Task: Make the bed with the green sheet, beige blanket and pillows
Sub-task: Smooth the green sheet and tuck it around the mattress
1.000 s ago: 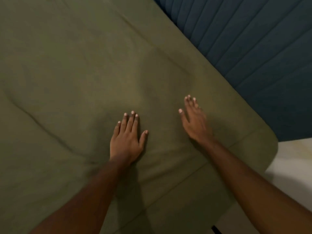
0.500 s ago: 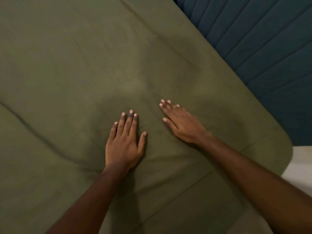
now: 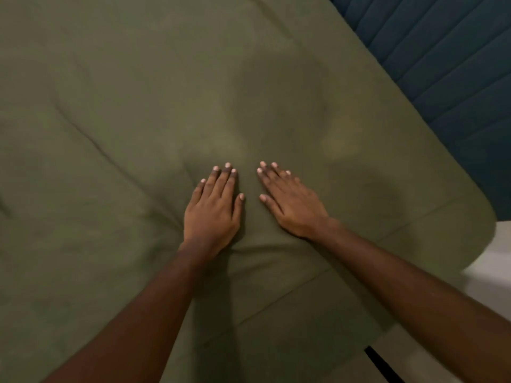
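The green sheet (image 3: 154,111) covers the mattress and fills most of the view, with a long crease running across its left part. My left hand (image 3: 214,208) lies palm down on the sheet near the bed's front edge, fingers extended and close together. My right hand (image 3: 290,201) lies flat beside it, a small gap between the two, fingers pointing up and to the left. Neither hand holds anything. The sheet puckers a little around both wrists. No beige blanket or pillows are in view.
A dark blue padded headboard (image 3: 442,59) with stitched channels runs along the upper right. The mattress corner (image 3: 475,217) is rounded at the right, with pale floor (image 3: 497,261) beyond it. A seam of the sheet crosses below my hands.
My right hand has slid left across the sheet from near the corner until it lies next to my left hand. The left hand has stayed pressed in place.
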